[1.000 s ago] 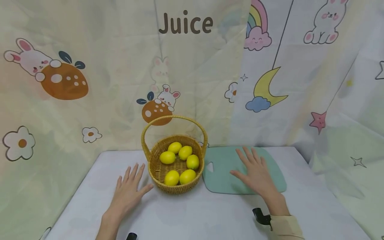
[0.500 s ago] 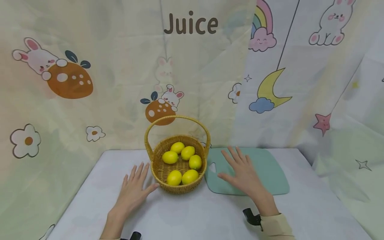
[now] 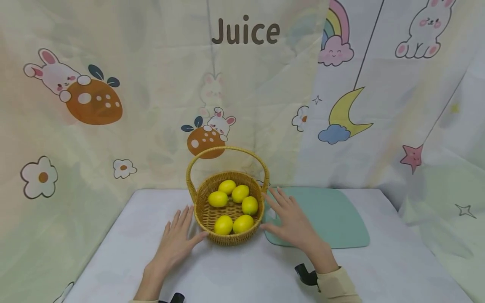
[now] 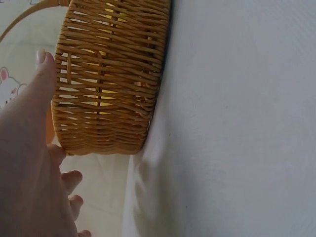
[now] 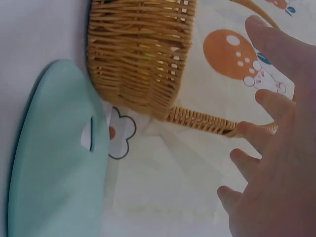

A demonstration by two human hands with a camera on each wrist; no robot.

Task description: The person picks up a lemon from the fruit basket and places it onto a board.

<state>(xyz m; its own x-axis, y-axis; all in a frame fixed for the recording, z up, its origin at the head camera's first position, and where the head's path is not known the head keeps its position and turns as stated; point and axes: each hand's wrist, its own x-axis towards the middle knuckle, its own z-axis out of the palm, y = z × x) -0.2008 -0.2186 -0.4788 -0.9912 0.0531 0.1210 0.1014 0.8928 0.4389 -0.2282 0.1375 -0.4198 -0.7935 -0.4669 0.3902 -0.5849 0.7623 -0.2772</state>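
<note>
A woven wicker basket (image 3: 232,240) with a tall arched handle stands on the white table. Several yellow lemons (image 3: 223,225) lie inside it. My left hand (image 3: 175,240) is at the basket's left side, fingers extended and thumb toward the front rim. In the left wrist view the thumb (image 4: 43,69) lies very near the wicker rim; I cannot tell whether it touches. On the right, my right hand (image 3: 293,223) is held above a green cutting board (image 3: 333,219), fingers spread and fingertips close to the basket. The right wrist view shows a gap between its thumb (image 5: 269,37) and the basket wall.
The cutting board lies flat just right of the basket, its handle slot (image 5: 87,134) toward the basket. Behind the table (image 3: 238,273) hangs a printed cloth backdrop (image 3: 159,105). A small black device (image 3: 306,275) sits at the right wrist.
My right hand has moved left across the cutting board toward the basket. The left hand has come slightly closer to the basket. The head view has shifted a little; basket and lemons stay put.
</note>
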